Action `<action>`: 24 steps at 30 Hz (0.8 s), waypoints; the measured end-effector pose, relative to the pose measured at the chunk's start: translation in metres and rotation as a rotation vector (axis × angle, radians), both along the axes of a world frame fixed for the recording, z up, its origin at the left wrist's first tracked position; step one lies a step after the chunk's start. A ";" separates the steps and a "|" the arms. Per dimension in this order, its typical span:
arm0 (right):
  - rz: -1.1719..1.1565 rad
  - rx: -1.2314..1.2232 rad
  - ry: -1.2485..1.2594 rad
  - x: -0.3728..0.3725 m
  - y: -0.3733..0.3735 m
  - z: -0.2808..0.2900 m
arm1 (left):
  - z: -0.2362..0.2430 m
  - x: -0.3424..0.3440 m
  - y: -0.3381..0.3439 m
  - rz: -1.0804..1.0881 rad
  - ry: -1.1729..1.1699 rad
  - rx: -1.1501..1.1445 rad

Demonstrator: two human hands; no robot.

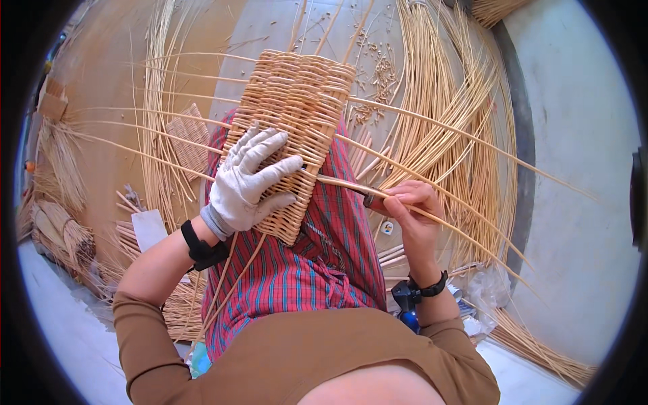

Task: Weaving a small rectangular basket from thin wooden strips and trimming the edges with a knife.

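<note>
A tightly woven wicker panel lies tilted across my lap, with long rods sticking out from its edges. My left hand, in a white glove, rests flat on the panel's lower left part with its fingers spread. To the right of the panel, my bare right hand is closed, thumb and fingers pinching a pale wicker rod that runs out of the panel's right edge. A dark-handled tool shows under the rod at those fingers; its tip is hidden, and its kind is unclear.
Long loose rods cover the floor at the right, beside a pale wall. Short cut bits lie scattered beyond the panel. A smaller woven piece and rod bundles are at the left. Projecting rods reach far out on both sides.
</note>
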State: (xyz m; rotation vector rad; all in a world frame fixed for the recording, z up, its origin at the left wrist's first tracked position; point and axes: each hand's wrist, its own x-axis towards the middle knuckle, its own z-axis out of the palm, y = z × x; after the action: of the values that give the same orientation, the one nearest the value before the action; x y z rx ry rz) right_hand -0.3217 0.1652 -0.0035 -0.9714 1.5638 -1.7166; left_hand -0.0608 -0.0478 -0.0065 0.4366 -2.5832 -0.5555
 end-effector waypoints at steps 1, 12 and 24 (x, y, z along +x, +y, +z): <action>-0.021 -0.018 0.063 -0.002 -0.001 -0.001 | -0.001 0.001 0.000 0.012 0.003 0.004; 0.353 0.211 0.401 -0.005 -0.032 0.027 | -0.009 0.004 -0.001 -0.027 0.028 0.002; 0.614 0.639 0.681 -0.019 -0.042 0.061 | -0.015 0.001 -0.002 -0.023 0.052 0.051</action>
State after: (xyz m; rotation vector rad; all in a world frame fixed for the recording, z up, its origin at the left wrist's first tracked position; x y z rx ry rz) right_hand -0.3411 0.1229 0.0573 -1.5396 1.7707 -0.4178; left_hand -0.0600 -0.0496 -0.0214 0.4040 -2.5322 -0.6334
